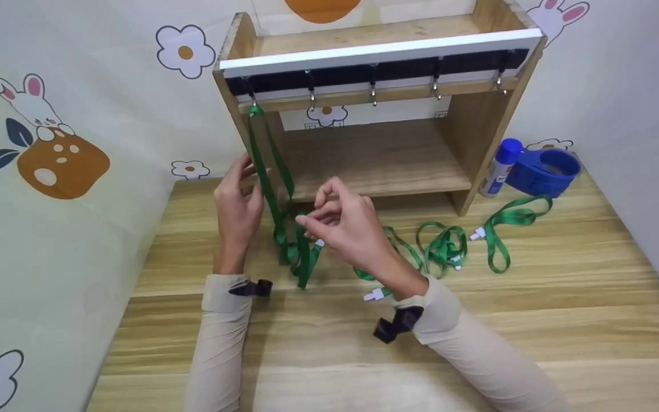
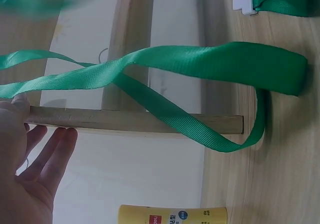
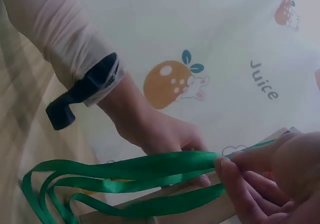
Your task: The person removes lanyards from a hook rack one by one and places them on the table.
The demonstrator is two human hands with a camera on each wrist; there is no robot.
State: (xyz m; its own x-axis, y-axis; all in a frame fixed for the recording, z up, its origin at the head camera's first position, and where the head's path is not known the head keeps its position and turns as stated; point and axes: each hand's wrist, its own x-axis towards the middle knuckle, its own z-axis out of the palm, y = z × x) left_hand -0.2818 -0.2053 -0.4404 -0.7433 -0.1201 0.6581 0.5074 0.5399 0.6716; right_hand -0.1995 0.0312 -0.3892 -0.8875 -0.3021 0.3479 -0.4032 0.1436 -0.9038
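Note:
A green lanyard (image 1: pixel 273 214) hangs from the leftmost hook (image 1: pixel 253 98) of the wooden shelf (image 1: pixel 375 154), its lower part in folds near the tabletop. My right hand (image 1: pixel 349 226) pinches a green strap between thumb and fingertips, as the right wrist view shows with the strap (image 3: pixel 165 165) looping away to the left. At the shelf's left side panel (image 2: pixel 135 120) is my left hand (image 1: pixel 238 206), thumb on one side of the panel and fingers against the other. A white clip (image 1: pixel 319 243) shows beside the right hand's fingertips.
More green lanyards (image 1: pixel 447 246) lie on the wooden table right of the hands, one partly behind the right forearm. A blue-capped bottle (image 1: pixel 500 169) and a blue tape dispenser (image 1: pixel 541 177) stand right of the shelf. A yellow tube (image 2: pixel 172 215) shows in the left wrist view.

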